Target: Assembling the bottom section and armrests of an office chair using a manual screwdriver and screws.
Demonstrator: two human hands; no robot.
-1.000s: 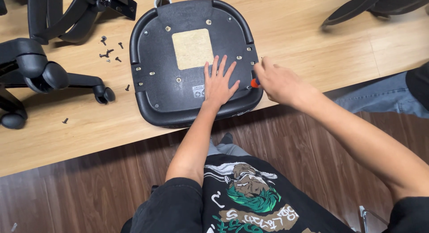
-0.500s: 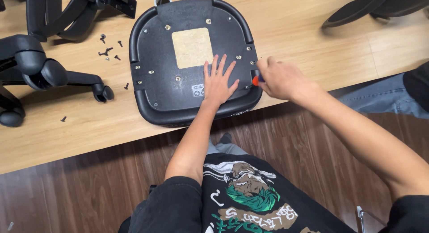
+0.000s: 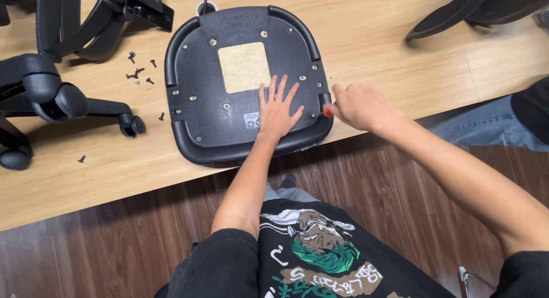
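An upturned black chair seat lies on the wooden table, its underside showing a tan square patch and several small screws. My left hand rests flat on it with fingers spread, near the seat's front right. My right hand is closed around a tool with an orange-red handle, held at the seat's right edge beside a screw hole. The tool's tip is hidden by my hand.
A black chair base with casters lies at the left. Several loose black screws are scattered between base and seat. Another black chair part sits at the top right. The wooden table's edge runs diagonally toward me.
My right hand with the orange-handled tool has shifted slightly along the seat's right edge. My left hand stays flat on the seat.
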